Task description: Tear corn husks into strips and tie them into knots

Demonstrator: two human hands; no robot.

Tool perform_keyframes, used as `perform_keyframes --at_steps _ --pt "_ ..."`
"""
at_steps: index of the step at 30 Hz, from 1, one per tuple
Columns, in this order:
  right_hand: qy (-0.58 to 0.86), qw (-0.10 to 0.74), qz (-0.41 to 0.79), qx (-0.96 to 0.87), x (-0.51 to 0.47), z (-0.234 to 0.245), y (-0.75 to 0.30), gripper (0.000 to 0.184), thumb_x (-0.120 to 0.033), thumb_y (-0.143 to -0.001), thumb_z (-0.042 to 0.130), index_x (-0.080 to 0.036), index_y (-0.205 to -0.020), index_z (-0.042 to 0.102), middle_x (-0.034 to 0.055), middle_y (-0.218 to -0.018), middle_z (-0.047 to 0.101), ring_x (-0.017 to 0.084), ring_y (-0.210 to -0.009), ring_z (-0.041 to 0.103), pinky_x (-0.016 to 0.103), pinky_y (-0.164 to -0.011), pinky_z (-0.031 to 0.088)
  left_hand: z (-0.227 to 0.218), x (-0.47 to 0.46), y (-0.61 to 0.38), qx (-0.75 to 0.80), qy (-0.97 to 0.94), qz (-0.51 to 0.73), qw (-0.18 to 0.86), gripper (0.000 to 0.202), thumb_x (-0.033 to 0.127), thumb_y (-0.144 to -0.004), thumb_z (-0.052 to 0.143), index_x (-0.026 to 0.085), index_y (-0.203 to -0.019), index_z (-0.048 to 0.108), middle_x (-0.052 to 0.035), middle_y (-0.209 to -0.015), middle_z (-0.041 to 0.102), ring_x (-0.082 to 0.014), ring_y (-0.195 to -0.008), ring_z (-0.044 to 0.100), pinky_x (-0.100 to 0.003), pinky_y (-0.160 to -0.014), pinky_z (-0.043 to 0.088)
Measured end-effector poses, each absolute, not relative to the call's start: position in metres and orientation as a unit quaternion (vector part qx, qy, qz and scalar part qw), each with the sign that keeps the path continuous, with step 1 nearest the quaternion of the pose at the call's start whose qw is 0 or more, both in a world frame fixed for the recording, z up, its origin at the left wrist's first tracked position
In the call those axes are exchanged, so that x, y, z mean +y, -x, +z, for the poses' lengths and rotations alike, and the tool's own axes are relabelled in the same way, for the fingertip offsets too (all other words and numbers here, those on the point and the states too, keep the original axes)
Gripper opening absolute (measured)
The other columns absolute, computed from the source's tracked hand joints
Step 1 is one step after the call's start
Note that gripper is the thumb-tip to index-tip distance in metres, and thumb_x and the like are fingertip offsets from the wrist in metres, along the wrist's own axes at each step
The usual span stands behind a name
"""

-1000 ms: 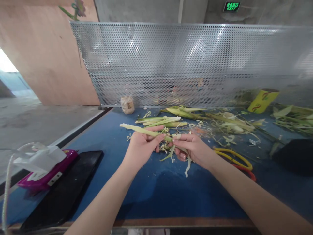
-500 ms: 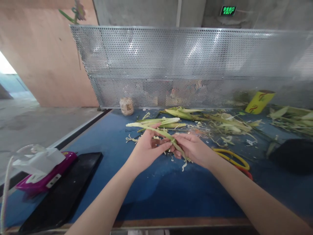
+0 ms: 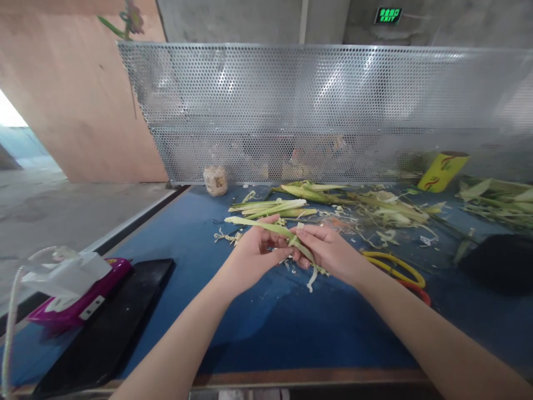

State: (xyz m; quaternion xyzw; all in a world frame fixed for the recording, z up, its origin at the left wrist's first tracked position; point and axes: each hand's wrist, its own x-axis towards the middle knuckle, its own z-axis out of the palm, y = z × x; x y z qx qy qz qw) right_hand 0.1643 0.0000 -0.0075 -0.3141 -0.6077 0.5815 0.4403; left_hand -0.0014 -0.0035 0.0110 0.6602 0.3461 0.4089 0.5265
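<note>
Left hand (image 3: pixel 255 256) and right hand (image 3: pixel 333 251) pinch a pale-green corn-husk strip (image 3: pixel 270 226) between them, above the blue tabletop (image 3: pixel 308 333); it looks light, soft and easily split. Best held gently near mid-length.

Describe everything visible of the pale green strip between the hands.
The pale green strip is long, narrow and flat-looking, like husk or leaf, paler toward its free left end. From there it slopes down rightward, held by the left hand and the right hand. Between the fingertips it appears folded or crossed, perhaps knotted; fingers hide the detail. A green length slants down beyond that, and a whitish, curled tail hangs below it; whether that is the same piece is unclear.
</note>
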Motion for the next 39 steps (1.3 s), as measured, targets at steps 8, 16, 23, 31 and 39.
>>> perform_keyframes --at_steps 8,16,23,31,39 --pt "0.374 0.433 0.512 -0.641 -0.001 -0.001 -0.167 0.029 -0.037 -0.086 0.047 -0.016 -0.093 0.064 -0.0026 -0.053 0.052 0.006 -0.046 0.046 0.020 -0.046 0.036 0.012 -0.002 0.005 0.326 -0.648 0.371 0.579 0.024 0.022 -0.075 0.059 0.011 -0.096 0.060 -0.0065 -0.080 0.062 -0.0090 -0.059 0.051 -0.022 -0.047 0.036" --pt "0.384 0.412 0.476 -0.676 -0.006 0.004 -0.164 0.038 -0.029 -0.087 0.046 -0.016 -0.122 0.053 -0.0061 -0.044 0.048 0.005 -0.040 0.045 0.017 -0.041 0.035 0.012 -0.005 0.001 0.366 -0.596 0.435 0.567 0.071 0.015 -0.065 0.068 0.016 -0.126 0.032 -0.0079 -0.098 0.060 -0.0130 -0.064 0.058 -0.023 -0.044 0.043" --pt "0.371 0.420 0.472 -0.681 -0.006 0.005 -0.164 0.034 -0.030 -0.085 0.048 -0.017 -0.116 0.057 -0.0057 -0.046 0.048 0.005 -0.041 0.045 0.017 -0.039 0.035 0.015 -0.007 0.001 0.320 -0.645 0.377 0.583 0.069 0.021 -0.069 0.066 0.016 -0.129 0.033 -0.0068 -0.081 0.066 -0.0179 -0.068 0.062 -0.024 -0.046 0.046" --pt "0.384 0.395 0.466 -0.692 -0.007 0.006 -0.161 0.027 -0.033 -0.085 0.046 -0.017 -0.105 0.055 -0.0041 -0.052 0.052 0.005 -0.038 0.044 0.017 -0.035 0.030 0.008 -0.004 -0.004 0.347 -0.621 0.423 0.561 0.068 0.020 -0.066 0.068 0.015 -0.126 0.037 -0.0022 -0.069 0.064 -0.0166 -0.061 0.060 -0.024 -0.044 0.042" --pt "0.370 0.371 0.488 -0.698 -0.007 0.009 -0.170 0.038 -0.026 -0.083 0.049 -0.019 -0.120 0.042 -0.0064 -0.054 0.045 0.007 -0.047 0.039 0.021 -0.047 0.033 0.008 -0.002 -0.001 0.339 -0.620 0.423 0.567 0.077 0.022 -0.066 0.069 0.014 -0.132 0.030 -0.0002 -0.064 0.064 -0.0125 -0.051 0.055 -0.024 -0.043 0.043"
